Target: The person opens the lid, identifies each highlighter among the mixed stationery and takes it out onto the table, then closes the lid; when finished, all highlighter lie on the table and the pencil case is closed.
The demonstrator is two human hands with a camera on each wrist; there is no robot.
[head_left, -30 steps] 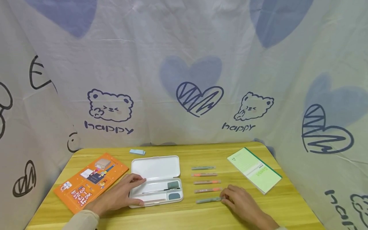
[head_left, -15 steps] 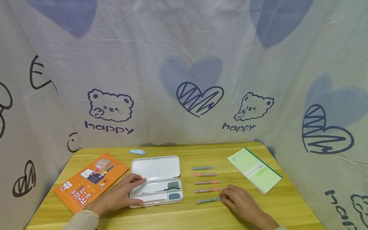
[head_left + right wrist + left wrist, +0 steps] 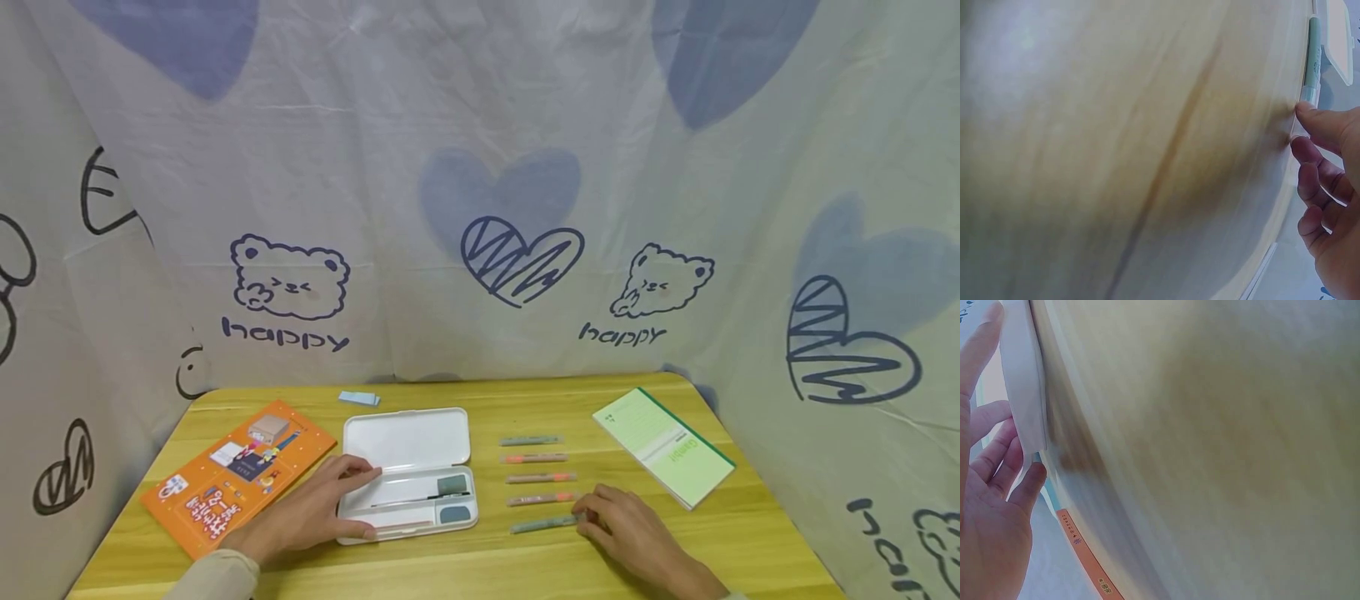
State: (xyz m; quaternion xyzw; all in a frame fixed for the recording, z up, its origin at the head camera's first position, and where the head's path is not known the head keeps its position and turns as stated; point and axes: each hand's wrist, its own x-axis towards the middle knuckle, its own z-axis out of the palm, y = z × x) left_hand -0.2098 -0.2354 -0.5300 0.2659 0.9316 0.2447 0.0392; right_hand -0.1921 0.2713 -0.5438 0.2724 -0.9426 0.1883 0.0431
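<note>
An open white pencil case (image 3: 406, 437) lies on the table with its lid folded back. My left hand (image 3: 322, 506) grips its left end, thumb at the front edge and fingers near the hinge; the left wrist view shows the case's white side (image 3: 1025, 381) between thumb and fingers. Inside the case are a thin dark pen (image 3: 408, 502) and two grey-green blocks (image 3: 452, 482). My right hand (image 3: 630, 533) pinches the right end of a grey-green marker (image 3: 542, 525), the nearest in a column. In the right wrist view, thumb and index meet at that marker's end (image 3: 1314, 56).
Several more markers, one grey-green (image 3: 531, 440) and others with orange parts (image 3: 540, 478), lie in a column behind it. An orange book (image 3: 240, 475) is at left, a pale green notepad (image 3: 663, 446) at right. A small light-blue item (image 3: 359, 398) lies near the back edge.
</note>
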